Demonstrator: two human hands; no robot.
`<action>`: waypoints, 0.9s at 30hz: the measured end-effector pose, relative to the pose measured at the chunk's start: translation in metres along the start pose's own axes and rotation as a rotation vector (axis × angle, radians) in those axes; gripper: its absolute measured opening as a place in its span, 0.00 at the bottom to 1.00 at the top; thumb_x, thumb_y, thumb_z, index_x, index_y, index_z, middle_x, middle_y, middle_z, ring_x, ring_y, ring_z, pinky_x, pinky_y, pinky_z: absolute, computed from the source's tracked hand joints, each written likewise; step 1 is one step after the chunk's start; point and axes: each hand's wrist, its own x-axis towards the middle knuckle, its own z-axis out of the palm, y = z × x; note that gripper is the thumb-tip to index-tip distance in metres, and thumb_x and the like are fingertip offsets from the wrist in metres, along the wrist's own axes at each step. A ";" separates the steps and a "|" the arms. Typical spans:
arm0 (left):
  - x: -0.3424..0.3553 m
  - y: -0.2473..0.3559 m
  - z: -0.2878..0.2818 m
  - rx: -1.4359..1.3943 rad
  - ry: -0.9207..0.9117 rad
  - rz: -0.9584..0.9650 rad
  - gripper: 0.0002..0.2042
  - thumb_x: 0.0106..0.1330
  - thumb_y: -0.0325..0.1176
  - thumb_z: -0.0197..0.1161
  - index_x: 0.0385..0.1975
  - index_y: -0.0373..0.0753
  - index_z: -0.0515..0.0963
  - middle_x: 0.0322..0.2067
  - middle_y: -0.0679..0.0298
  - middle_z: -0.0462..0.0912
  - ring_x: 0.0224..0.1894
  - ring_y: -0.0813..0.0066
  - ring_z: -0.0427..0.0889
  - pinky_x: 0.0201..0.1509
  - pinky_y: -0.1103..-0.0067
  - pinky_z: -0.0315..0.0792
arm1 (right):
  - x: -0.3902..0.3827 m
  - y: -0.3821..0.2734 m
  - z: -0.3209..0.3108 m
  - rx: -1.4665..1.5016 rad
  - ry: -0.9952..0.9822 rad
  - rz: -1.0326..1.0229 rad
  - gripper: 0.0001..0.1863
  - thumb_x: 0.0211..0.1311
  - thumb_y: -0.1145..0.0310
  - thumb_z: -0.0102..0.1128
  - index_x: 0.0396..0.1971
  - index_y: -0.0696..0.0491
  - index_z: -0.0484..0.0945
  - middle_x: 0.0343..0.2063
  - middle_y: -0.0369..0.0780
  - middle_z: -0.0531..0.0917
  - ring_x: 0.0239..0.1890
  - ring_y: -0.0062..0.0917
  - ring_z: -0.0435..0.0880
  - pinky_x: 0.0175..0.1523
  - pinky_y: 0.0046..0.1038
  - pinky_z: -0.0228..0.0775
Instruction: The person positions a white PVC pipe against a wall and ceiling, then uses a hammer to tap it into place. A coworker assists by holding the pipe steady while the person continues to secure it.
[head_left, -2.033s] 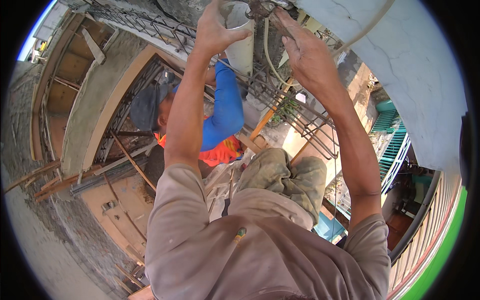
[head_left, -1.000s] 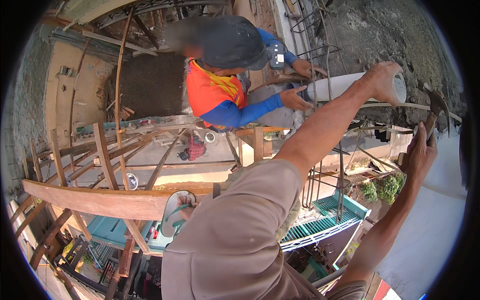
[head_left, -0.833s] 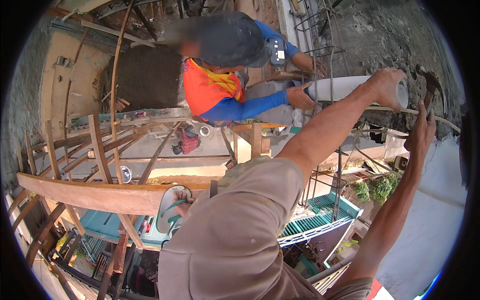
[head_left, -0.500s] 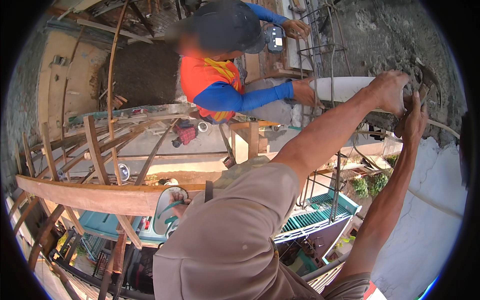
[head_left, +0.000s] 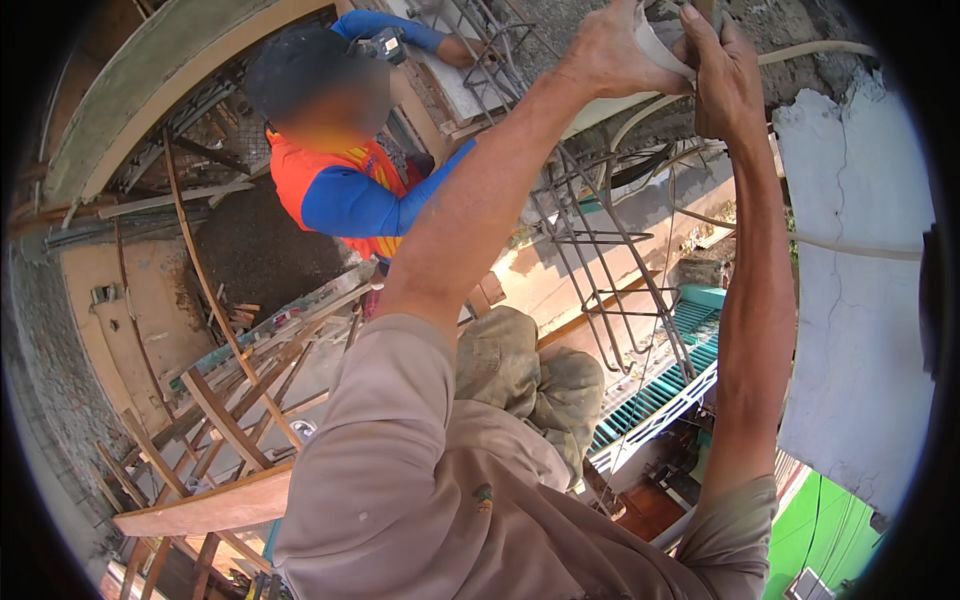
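My left hand [head_left: 605, 50] is wrapped round the end of a white pipe [head_left: 655, 60] at the top of the view, beside rough grey concrete. Just right of it, my right hand [head_left: 728, 80] grips the hammer's handle [head_left: 706, 16] close against the pipe's rim; the hammer's head is out of sight. A cream hose [head_left: 820, 48] runs past both hands to the right. Below my left forearm hangs a cage of rusty rebar [head_left: 590, 260].
A co-worker [head_left: 335, 190] in an orange vest and blue sleeves crouches left, a hand [head_left: 458, 50] at the rebar beside a grey device [head_left: 385, 45]. Wooden framing [head_left: 215, 415] spans the lower left over a drop. A cracked white wall [head_left: 850, 310] stands right; a teal railing [head_left: 655, 380] lies below.
The view has swung, putting both hands nearer the top centre. The hammer has come left against the pipe's end. The co-worker's far hand has left the pipe for the rebar.
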 end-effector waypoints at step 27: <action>-0.198 -0.190 -0.010 0.581 -0.024 -0.189 0.44 0.46 0.33 0.81 0.65 0.24 0.67 0.63 0.45 0.75 0.61 0.55 0.79 0.64 0.65 0.74 | -0.046 -0.022 0.029 0.044 0.180 -0.280 0.19 0.63 0.60 0.57 0.35 0.63 0.86 0.33 0.55 0.87 0.40 0.50 0.89 0.47 0.46 0.82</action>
